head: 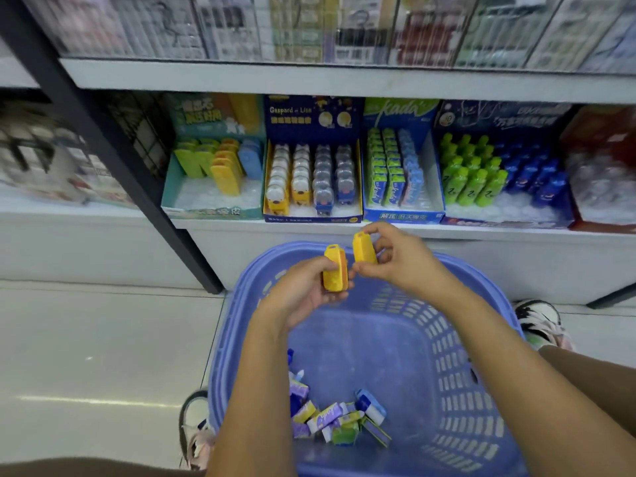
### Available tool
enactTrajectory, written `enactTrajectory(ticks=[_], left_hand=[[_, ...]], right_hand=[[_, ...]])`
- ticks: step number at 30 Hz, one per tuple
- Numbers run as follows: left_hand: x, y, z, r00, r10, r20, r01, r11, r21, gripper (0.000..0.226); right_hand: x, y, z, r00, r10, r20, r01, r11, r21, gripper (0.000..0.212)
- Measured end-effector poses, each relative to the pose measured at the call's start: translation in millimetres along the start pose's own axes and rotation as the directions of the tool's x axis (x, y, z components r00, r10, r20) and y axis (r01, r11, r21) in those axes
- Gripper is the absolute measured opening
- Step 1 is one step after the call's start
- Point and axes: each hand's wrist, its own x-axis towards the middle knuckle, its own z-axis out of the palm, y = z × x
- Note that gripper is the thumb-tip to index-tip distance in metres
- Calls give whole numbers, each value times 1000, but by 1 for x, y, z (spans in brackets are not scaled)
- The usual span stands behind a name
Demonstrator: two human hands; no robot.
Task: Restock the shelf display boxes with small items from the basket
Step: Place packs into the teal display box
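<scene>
In the head view, a blue basket [447, 356] is filling the lower centre of the frame; a small heap of wrapped items [330, 418] is lying in its near corner at bottom centre, so I am judging the restocking as only partly done, with that heap waiting to go up.

Across the middle of the frame the shelf [344, 229] is carrying a row of display boxes. The teal box [213, 212] at centre left is showing a bare white floor in front of its green, yellow and blue cases, and it is looking like the place for the yellow pieces; the navy box [311, 219] beside it is looking nearly full; the blue box [402, 216] further right is showing an empty lane along its right side.

The left hand [309, 290], at the centre of the frame above the basket's far rim, is curling its fingers round a yellow case [334, 270] standing upright, with the thumb lying across its front. The right hand [395, 259], just to the right and slightly higher, is pinching a second yellow case [364, 248] between the thumb below and the forefinger over its top, the other fingers curling loosely. The two cases are sitting close together; whether they are touching, I cannot tell. Both are hanging below the shelf edge, not yet in any box.
</scene>
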Motion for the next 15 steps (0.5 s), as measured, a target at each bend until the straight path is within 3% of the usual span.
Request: enactTrajectory(ticks=[3, 5, 8, 10, 13, 15], left_hand=[[-11, 11, -1, 994, 94, -62, -99, 992, -83, 19], [-16, 19, -3, 985, 161, -66, -165, 984, -68, 23], [-24, 31, -7, 957, 261, -125, -267, 963, -38, 28], [-28, 37, -14, 932, 292, -213, -309, 950, -51, 25], [-33, 45, -26, 899, 320, -300, -368, 922, -121, 18], [-35, 50, -36, 875, 344, -339, -416, 894, -167, 17]], right_hand=[[3, -34, 5, 999, -8, 33, -2, 956, 292, 28], [6, -49, 8, 996, -16, 84, -27, 877, 481, 31], [11, -62, 14, 989, -53, 140, -47, 777, 628, 24], [17, -67, 19, 992, -34, 119, -47, 784, 619, 18], [34, -76, 26, 998, -29, -57, 46, 945, 325, 12], [48, -86, 29, 985, -65, -161, 100, 971, 216, 15]])
